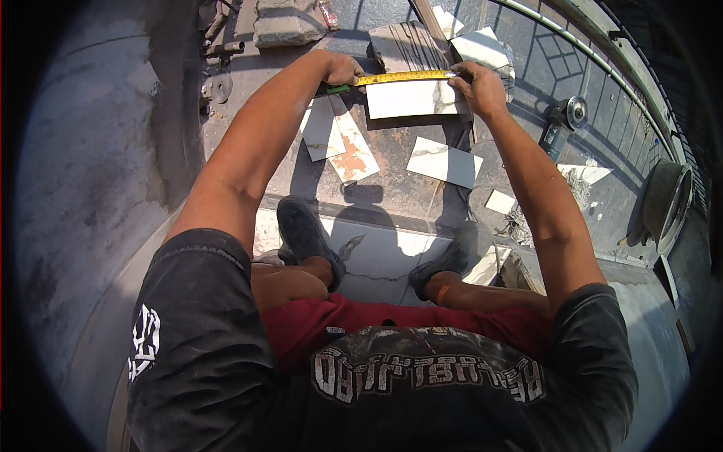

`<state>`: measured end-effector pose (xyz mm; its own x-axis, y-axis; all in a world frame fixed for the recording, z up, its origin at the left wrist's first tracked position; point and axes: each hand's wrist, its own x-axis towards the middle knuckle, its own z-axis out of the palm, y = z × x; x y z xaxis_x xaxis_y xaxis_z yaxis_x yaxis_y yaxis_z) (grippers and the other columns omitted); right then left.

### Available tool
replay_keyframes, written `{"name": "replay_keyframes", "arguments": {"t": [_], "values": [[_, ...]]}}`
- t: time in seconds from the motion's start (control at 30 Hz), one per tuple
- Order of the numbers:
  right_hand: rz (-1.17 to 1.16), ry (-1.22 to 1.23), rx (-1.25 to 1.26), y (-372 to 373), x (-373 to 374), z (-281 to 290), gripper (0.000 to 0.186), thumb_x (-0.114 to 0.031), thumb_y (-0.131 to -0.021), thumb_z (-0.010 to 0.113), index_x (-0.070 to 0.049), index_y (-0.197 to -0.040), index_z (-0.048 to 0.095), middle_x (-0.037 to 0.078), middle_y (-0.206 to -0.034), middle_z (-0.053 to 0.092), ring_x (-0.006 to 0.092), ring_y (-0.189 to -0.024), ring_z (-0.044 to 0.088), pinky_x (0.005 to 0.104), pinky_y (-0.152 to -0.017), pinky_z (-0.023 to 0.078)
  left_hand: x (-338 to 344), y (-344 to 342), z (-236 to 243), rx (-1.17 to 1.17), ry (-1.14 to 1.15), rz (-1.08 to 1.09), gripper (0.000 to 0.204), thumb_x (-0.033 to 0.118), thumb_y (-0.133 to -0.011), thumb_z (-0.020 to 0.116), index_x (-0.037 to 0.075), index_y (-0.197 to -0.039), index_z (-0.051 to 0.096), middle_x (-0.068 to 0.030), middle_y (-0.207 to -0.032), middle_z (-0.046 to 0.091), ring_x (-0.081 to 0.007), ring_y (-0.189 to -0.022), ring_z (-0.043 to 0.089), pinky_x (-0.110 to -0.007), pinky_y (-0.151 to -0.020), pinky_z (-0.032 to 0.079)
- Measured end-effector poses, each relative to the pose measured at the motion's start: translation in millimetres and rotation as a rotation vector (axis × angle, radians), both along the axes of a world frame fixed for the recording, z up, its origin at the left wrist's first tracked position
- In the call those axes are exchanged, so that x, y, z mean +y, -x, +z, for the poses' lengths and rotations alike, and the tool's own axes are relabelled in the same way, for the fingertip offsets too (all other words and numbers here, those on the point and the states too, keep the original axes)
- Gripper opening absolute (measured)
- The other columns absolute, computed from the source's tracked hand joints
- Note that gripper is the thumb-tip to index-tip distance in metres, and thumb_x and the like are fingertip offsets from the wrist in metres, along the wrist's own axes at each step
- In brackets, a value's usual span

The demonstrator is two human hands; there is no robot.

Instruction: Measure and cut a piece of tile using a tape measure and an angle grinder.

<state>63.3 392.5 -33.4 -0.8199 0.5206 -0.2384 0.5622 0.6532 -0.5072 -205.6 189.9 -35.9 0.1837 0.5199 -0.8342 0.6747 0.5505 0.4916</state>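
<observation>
A yellow tape measure blade (407,77) is stretched along the far edge of a white, grey-veined tile piece (403,102). At the blade's left end, my left hand (343,69) is closed on the tape; a small green part (337,89) shows just under it, too small to name. My right hand (482,89) pinches the blade's other end at the tile's far right corner. Its fingertips are close to the tile, and whether they also grip it I cannot tell. Behind the blade lies a block with dark grooves (410,47).
Cut tile pieces (444,162) lie about the ground, with more (343,143) below my left hand. An angle grinder (561,124) rests to the right, near tangled string (576,188) and a round metal pan (666,207). A rough stone block (288,22) sits far left of centre.
</observation>
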Motion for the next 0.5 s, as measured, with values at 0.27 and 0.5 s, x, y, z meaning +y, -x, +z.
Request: {"name": "replay_keyframes", "arguments": {"t": [0.27, 0.5], "values": [[0.035, 0.037, -0.035, 1, 0, 3, 0.031, -0.033, -0.081, 0.08, -0.016, -0.106, 0.074, 0.013, -0.099, 0.073, 0.0344, -0.094, 0.068, 0.0439, -0.08, 0.053, -3, 2, -3, -0.002, -0.034, -0.031, 0.029, 0.022, -0.099, 0.054, 0.017, -0.122, 0.072, -0.0009, -0.086, 0.066, -0.0134, -0.078, 0.057, -0.033, -0.073, 0.047], [0.073, 0.03, -0.057, 0, 9, 6, 0.032, -0.033, -0.082, 0.08, -0.014, -0.106, 0.073, 0.014, -0.1, 0.073, 0.0346, -0.095, 0.069, 0.0439, -0.082, 0.053, 3, -2, -1, -0.004, 0.042, 0.04, 0.028, 0.017, -0.098, 0.052, 0.015, -0.117, 0.072, -0.0003, -0.082, 0.065, -0.0123, -0.073, 0.057, -0.032, -0.069, 0.047]]}}
